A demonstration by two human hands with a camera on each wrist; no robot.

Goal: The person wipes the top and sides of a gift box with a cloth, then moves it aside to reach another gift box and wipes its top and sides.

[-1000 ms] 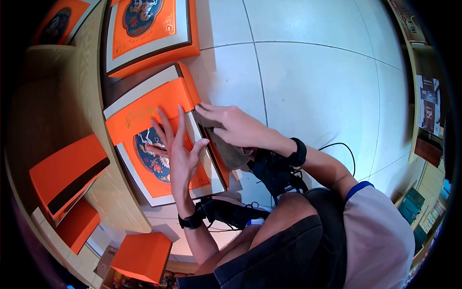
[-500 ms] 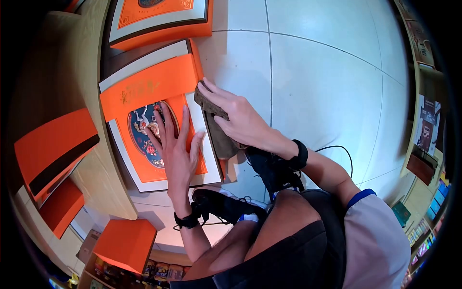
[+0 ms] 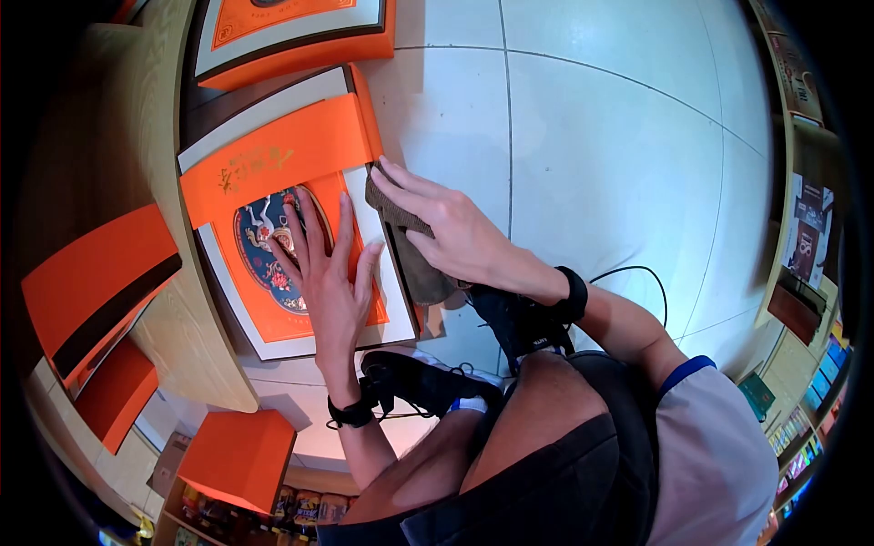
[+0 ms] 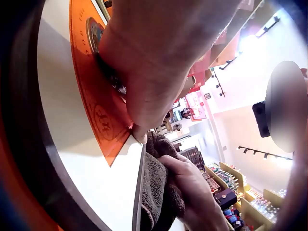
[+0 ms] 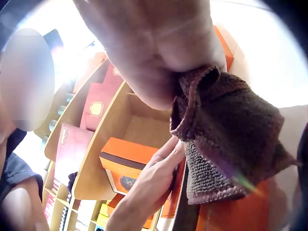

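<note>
Largest, off the right side of the landmark: pale grey tiled floor (image 3: 619,155). Off its left side and underneath it: a light wooden shelf unit (image 3: 118,136).

The landmark itself: a large flat orange cardboard gift box (image 3: 273,323) with a white border and a dark-blue round emblem, lying face up on the low wooden board.

Wrapped across the far half of the gift box: a wide plain orange paper band (image 3: 273,168) with small gold lettering.

Laid flat on the lid of the gift box, just on the near side of the paper band: the left hand (image 3: 330,273), fingers straight and fanned wide over the emblem, palm pressing down, holding nothing.

Against the right edge of the gift box: the right hand (image 3: 455,232), fingers stretched forward over a brown coarse-woven cloth (image 3: 414,268), pinching it in a bunch. Seen from the right wrist, hanging in loose folds under the palm.

As for handling, probably light for its size yet stiff, this gift box. Smooth printed lid, likely slippery under a dry palm. Corners and paper band easily dented or torn, so best taken by the two long edges, never by the band.

Soft, limp and light, by the look of it, the cloth. Rough enough to grip well; best gathered in the fist.
</note>
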